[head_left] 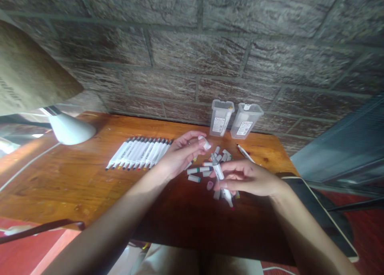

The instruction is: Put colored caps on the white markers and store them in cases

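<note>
My left hand (187, 151) pinches a small white marker cap (204, 142) between thumb and fingers, above the table. In my right hand (246, 177) is a white marker (220, 175), tilted, with a grey upper end and a red tip showing at its lower end. Beneath and between my hands lies a scattered heap of loose marker caps (194, 179), white with coloured ends; my right hand hides some of them. Left of my left hand, several white markers (139, 154) lie side by side in a row.
Two clear plastic cases (221, 119) with labels stand against the brick wall (177, 59). Another marker (244, 151) lies behind my right hand. A lamp (72, 127) stands at the left of the wooden table (69, 175). A dark flat panel with a light edge (318, 211) is at the right.
</note>
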`<action>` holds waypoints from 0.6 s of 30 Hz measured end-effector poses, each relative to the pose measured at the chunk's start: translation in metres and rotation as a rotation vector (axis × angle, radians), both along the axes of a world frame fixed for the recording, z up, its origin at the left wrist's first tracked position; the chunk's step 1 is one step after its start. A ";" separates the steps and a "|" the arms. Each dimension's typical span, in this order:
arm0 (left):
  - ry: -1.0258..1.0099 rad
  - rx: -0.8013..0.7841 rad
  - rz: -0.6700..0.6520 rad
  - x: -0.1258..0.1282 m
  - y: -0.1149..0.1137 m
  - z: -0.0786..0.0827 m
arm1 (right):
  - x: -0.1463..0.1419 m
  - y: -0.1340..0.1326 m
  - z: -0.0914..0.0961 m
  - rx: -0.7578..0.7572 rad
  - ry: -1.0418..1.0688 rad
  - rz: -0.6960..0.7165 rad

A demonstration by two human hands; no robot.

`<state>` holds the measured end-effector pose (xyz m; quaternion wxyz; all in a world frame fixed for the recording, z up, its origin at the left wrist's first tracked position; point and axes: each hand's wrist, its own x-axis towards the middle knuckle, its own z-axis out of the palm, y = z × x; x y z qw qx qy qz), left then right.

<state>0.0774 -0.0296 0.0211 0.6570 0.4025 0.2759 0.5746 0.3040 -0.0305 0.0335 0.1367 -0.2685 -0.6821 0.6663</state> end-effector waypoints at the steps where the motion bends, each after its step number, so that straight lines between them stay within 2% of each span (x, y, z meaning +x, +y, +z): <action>1: 0.011 0.009 -0.003 0.000 0.000 -0.001 | -0.001 0.000 0.001 0.002 -0.003 -0.013; 4: 0.085 0.071 -0.024 0.001 -0.001 -0.003 | -0.002 0.000 0.002 0.019 -0.001 -0.029; 8: 0.299 0.159 -0.018 0.001 -0.005 -0.003 | -0.002 0.000 0.002 0.052 0.019 -0.034; 11: 0.419 0.223 0.078 0.001 -0.007 -0.001 | -0.005 -0.001 0.002 0.107 0.017 -0.086; 14: 0.451 0.241 0.201 -0.001 -0.006 0.001 | -0.008 -0.002 0.003 0.206 0.014 -0.172; 18: 0.449 0.225 0.247 -0.005 -0.005 0.001 | -0.012 -0.004 0.002 0.329 0.007 -0.210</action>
